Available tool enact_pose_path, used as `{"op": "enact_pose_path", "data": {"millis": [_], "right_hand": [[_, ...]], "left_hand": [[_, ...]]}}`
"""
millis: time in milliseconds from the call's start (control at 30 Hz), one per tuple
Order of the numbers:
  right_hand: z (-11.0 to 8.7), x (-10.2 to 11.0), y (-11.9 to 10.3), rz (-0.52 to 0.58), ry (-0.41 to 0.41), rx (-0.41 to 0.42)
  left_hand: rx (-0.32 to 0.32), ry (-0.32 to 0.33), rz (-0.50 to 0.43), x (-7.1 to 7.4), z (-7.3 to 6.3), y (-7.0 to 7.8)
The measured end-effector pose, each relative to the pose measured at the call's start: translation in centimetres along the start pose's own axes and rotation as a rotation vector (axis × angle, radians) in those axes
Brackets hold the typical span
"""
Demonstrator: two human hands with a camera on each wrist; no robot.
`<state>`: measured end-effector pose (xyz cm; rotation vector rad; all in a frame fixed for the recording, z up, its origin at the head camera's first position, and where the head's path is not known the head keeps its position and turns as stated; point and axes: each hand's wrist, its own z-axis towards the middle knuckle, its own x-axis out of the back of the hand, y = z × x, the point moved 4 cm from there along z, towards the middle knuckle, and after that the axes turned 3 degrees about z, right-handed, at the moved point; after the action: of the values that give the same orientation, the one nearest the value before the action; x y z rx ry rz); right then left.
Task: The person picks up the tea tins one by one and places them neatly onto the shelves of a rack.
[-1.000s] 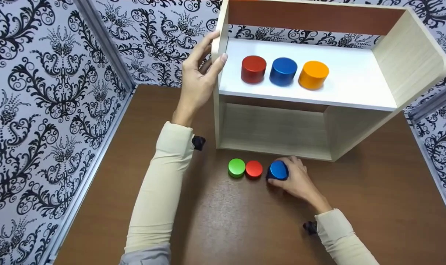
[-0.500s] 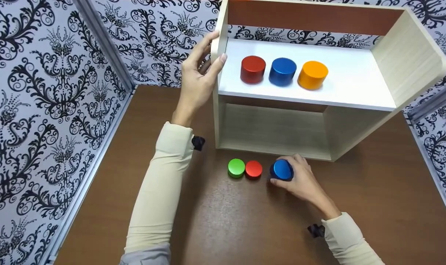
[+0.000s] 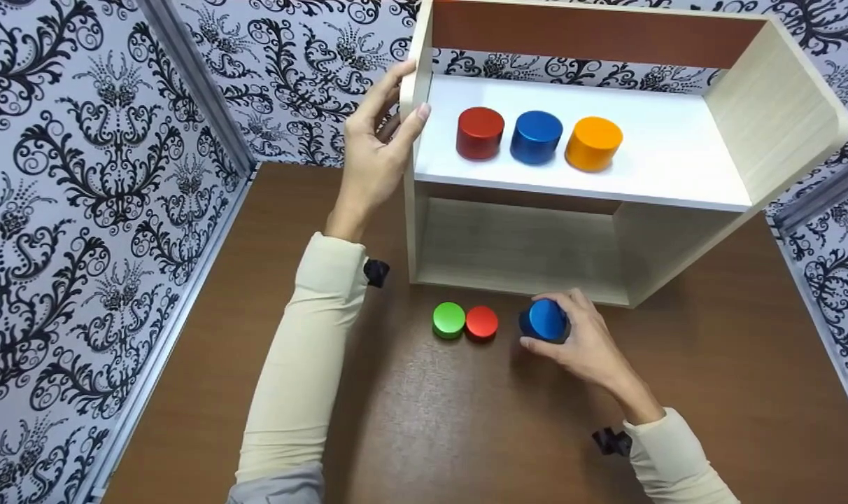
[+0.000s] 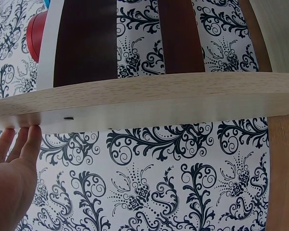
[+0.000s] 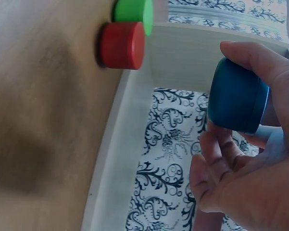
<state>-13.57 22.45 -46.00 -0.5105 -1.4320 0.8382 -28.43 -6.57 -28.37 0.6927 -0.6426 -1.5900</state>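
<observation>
My right hand holds a blue round canister between thumb and fingers, in front of the shelf unit. In the right wrist view the blue canister is raised off the table, with a seam near one end. To its left a green round canister and a red one stand side by side on the table. My left hand grips the left side panel of the shelf unit, thumb at its front edge. In the left wrist view several fingertips press the panel's outer face.
On the white upper shelf stand a larger red canister, a blue one and an orange one in a row. Below is an open wooden compartment. Patterned walls border the brown table.
My right hand has lifted the blue canister and carried it a little to the right, away from the red one. The left hand keeps its place on the panel.
</observation>
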Motion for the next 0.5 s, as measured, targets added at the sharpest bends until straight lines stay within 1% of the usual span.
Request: {"op": "enact_pose_path", "data": {"millis": [333, 500], "right_hand": [[-0.4, 1.8, -1.5, 0.017, 0.049, 0.054], [-0.6, 2.5, -2.1, 0.026, 0.057, 0.064]], "left_hand": [[0.04, 0.002, -0.01, 0.1, 0.0, 0.1], [0.044, -0.001, -0.002, 0.1, 0.0, 0.1]]}}
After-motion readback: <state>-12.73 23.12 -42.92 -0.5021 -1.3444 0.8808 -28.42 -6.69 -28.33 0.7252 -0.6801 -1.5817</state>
